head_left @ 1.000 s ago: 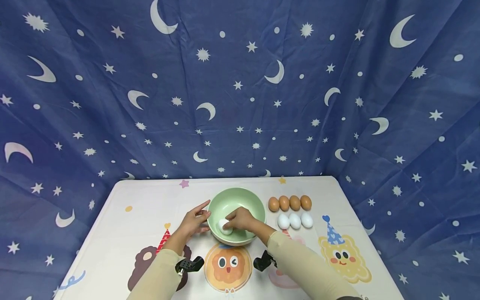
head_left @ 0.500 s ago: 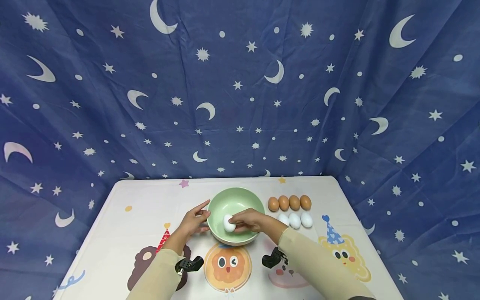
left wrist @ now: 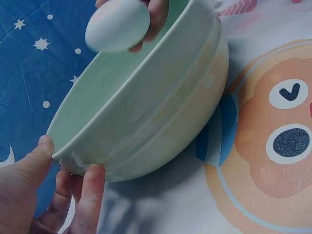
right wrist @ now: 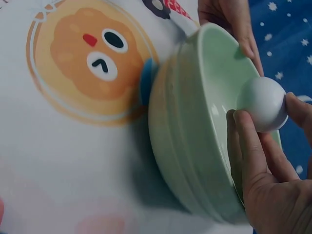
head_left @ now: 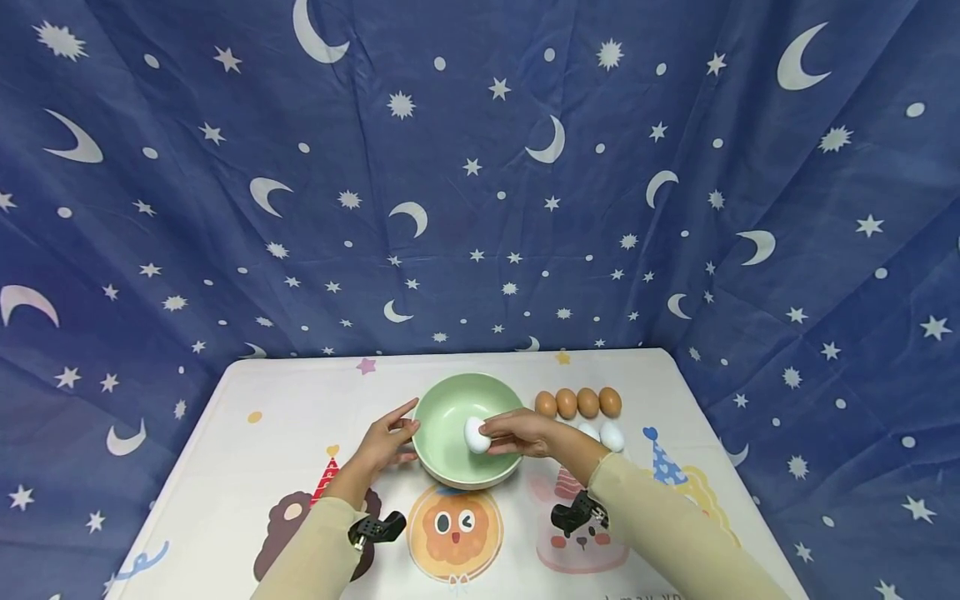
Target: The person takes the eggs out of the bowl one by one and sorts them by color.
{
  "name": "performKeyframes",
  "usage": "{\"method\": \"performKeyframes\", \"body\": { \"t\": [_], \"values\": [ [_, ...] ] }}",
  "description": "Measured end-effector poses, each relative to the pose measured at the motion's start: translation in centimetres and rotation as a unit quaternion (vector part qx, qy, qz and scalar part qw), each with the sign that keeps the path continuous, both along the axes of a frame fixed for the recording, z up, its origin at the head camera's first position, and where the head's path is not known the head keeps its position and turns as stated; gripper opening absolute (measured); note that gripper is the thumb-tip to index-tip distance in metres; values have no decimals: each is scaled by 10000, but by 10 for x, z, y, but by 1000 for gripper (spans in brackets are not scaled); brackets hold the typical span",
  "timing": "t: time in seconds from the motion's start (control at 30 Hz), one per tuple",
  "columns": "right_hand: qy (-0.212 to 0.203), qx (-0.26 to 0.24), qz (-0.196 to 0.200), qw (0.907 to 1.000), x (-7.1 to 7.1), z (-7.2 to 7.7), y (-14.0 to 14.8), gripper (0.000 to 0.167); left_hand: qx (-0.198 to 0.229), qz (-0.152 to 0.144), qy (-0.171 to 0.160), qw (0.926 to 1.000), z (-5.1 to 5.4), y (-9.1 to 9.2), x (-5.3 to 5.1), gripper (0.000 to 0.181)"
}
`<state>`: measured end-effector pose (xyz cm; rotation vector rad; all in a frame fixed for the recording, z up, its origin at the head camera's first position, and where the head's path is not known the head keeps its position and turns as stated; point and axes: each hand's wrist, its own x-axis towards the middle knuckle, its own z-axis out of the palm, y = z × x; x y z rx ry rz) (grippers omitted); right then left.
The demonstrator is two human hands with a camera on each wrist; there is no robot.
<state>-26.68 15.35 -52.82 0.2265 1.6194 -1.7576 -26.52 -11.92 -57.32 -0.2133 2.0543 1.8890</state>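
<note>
A light green bowl (head_left: pixel 450 477) stands on the printed white table, its opening facing up. My left hand (head_left: pixel 386 442) grips its left rim; in the left wrist view the thumb (left wrist: pixel 45 146) is at the rim and the fingers (left wrist: pixel 92 190) are against the outer wall. Between the thumb and fingers of my right hand (head_left: pixel 521 433) is a white egg (head_left: pixel 477 436), held above the bowl's opening. In the right wrist view the egg (right wrist: pixel 263 103) shows at the fingertips, with the bowl (right wrist: pixel 187 131) beside and below it.
Right of the bowl lies a row of several brown eggs (head_left: pixel 588 403). In front of them are white eggs (head_left: pixel 612 436), partly hidden by my right hand and forearm. A blue curtain (head_left: pixel 480 208) with moons and stars stands behind the table (head_left: pixel 300 400).
My right hand has moved right and lifted the white egg from low in the left front of the bowl to above its middle. My left hand stays at the rim.
</note>
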Motion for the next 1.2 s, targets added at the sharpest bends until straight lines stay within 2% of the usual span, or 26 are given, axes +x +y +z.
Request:
{"method": "performKeyframes", "body": {
  "t": [0.3, 0.53, 0.8, 1.0, 1.2],
  "values": [
    [50, -465, 81, 9989, -1, 17, 53, 17, 0, 0, -25, 10000, 0, 0, 0, 52],
    [42, -248, -222, 9994, 1, 25, 100, 14, 36, 20, -62, 10000, 0, 0, -1, 52],
    [56, -253, -798, 9965, 8, 21, 152, 17, 61, 9, -60, 10000, 1, -1, -2, 52],
    [-30, -404, -874, 9953, 14, 15, 187, 22, 17, -24, -39, 10000, 1, -2, -4, 53],
    [5, -351, -1021, 9942, 20, 7, 220, 21, 14, -28, -34, 10000, 1, -2, -5, 52]
  ]
}}
